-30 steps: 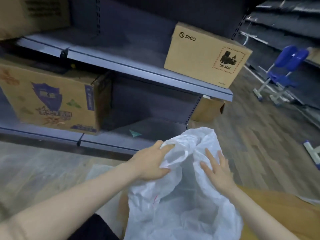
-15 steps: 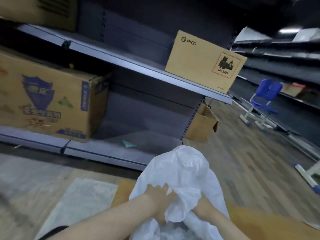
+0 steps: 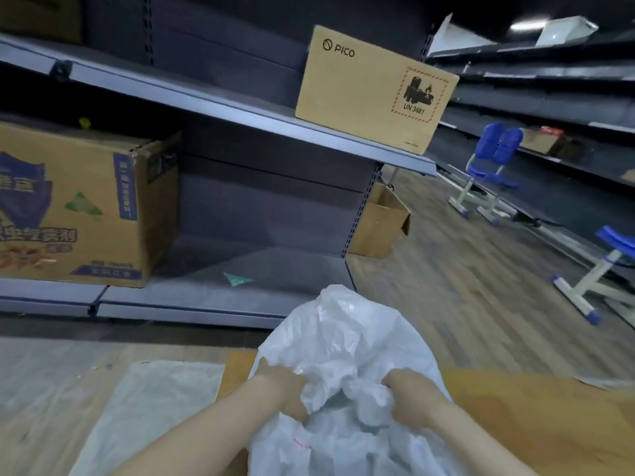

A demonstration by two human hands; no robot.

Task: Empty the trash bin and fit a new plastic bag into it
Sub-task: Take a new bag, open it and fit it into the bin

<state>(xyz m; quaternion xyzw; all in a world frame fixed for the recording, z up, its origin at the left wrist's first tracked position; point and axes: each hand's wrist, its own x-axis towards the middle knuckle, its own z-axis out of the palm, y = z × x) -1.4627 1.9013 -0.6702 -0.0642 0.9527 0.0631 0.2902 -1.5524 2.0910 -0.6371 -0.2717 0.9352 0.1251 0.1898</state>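
Note:
A crumpled white plastic bag (image 3: 347,338) bulges up at the bottom centre of the head view. My left hand (image 3: 287,389) grips a bunch of the bag's film on its left side. My right hand (image 3: 412,396) grips another bunch on the right, a short gap from the left hand. Both sets of fingers are curled into the plastic. What the bag covers is hidden, and no trash bin shows. A second flat translucent bag (image 3: 151,407) lies on the floor to the left.
Grey shelving (image 3: 240,108) stands ahead with a PICO carton (image 3: 371,87) on the upper shelf and a large printed carton (image 3: 75,207) on the lower. A small open box (image 3: 381,221) sits at the shelf's end. Blue chairs (image 3: 491,173) stand right. Brown cardboard (image 3: 532,424) lies under my right arm.
My hands have come down from the bag's top, where they lay on it, and now grip bunched film lower down. The camera has tilted up, showing more of the aisle.

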